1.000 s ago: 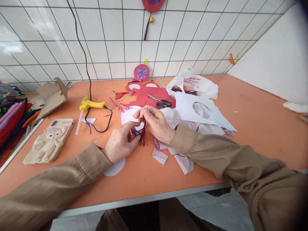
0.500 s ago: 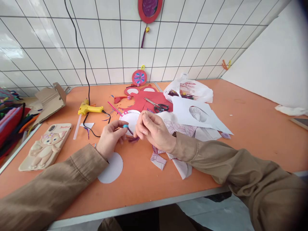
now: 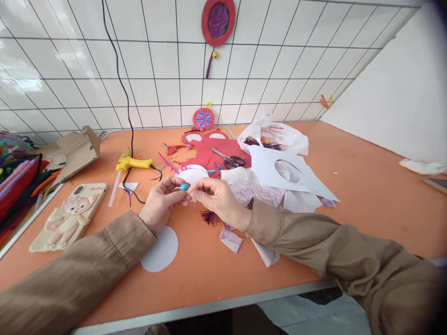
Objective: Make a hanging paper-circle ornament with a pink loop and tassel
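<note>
Between the thumb and fingers of my left hand (image 3: 162,200) is a small blue bell (image 3: 184,186). My right hand (image 3: 223,200) is closed in a pinch just to the right of the bell, its fingertips nearly meeting those of the left. From under it the fringe of a dark purple tassel (image 3: 210,217) sticks out; its upper part is hidden by the fingers. Behind both hands lies a white paper disc with a rim (image 3: 193,173). A plain white paper circle (image 3: 160,251) rests on the table below my left wrist.
Left are a yellow glue gun (image 3: 134,162) with a black cord, and a phone in a cartoon case (image 3: 68,216). Scissors (image 3: 228,159) lie on cut red paper (image 3: 206,151). Right are patterned cloth (image 3: 240,186), white paper with a hole (image 3: 265,163) and a plastic bag (image 3: 293,137).
My right hand has come down and left, closer to the bell. More of the blue bell shows, and the tassel fringe now appears below my right hand. The view has tilted up slightly.
</note>
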